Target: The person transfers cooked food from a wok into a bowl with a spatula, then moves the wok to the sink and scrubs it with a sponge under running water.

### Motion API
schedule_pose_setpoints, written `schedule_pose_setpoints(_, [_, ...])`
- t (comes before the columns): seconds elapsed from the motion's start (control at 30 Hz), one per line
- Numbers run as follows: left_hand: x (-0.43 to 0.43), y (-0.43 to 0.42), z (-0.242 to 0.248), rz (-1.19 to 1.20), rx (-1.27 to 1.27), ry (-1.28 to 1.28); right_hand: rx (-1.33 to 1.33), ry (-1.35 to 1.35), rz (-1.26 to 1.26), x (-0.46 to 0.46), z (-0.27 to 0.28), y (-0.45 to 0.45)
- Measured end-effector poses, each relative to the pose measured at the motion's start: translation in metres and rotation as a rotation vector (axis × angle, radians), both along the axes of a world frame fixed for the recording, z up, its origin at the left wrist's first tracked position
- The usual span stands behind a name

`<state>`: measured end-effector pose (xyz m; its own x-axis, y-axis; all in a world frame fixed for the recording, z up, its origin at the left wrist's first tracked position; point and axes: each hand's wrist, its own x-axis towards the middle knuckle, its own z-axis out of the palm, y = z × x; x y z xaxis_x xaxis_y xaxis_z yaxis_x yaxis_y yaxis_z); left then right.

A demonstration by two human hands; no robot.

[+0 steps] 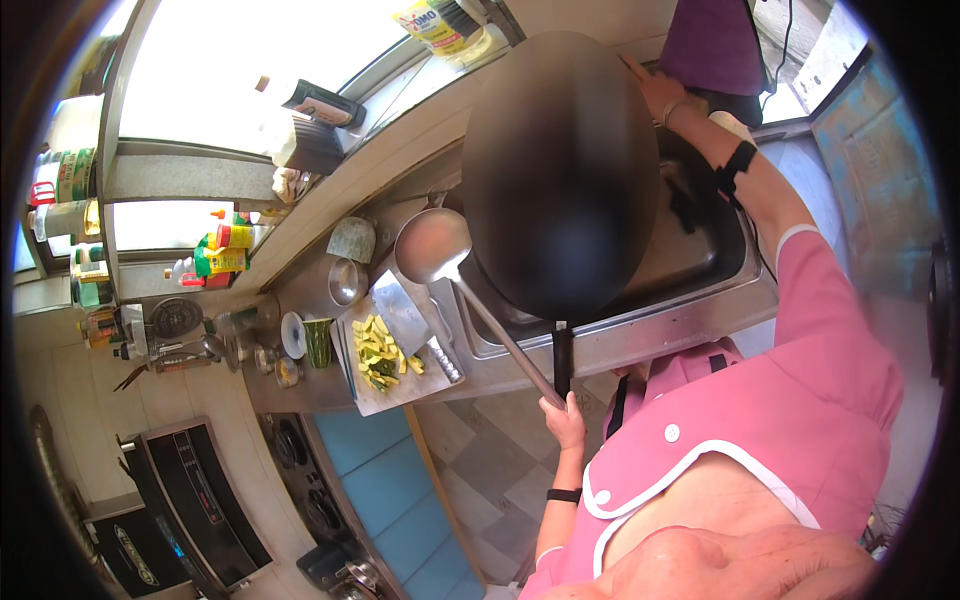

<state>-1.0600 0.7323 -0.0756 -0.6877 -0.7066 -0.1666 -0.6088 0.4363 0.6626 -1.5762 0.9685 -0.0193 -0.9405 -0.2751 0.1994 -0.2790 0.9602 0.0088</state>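
Note:
A large dark wok hangs tilted over the sink, blurred and close to my view. My left hand closes on the wooden end of a long-handled metal ladle. The black wok handle runs down to that same hand; whether it is gripped too, I cannot tell. Beyond the wok's far right rim is my right hand, a finger stretched out, partly hidden by the rim. Its contact with the wok or something behind it is unclear.
Left of the sink, a cutting board carries chopped squash and a cleaver. A squash piece, a metal bowl and small jars stand beyond. The stove is farther left. Bottles line the windowsill.

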Motion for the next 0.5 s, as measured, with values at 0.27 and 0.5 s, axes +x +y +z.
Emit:
schedule_pose_setpoints(0.27, [0.006,0.002,-0.005,0.004,0.038,-0.025,-0.235,-0.279,-0.229,-0.026,-0.003,-0.009])
schedule_pose_setpoints(0.5, [0.012,0.004,0.001,0.012,0.097,-0.032,-0.046,-0.598,0.009,0.103,0.003,-0.076])
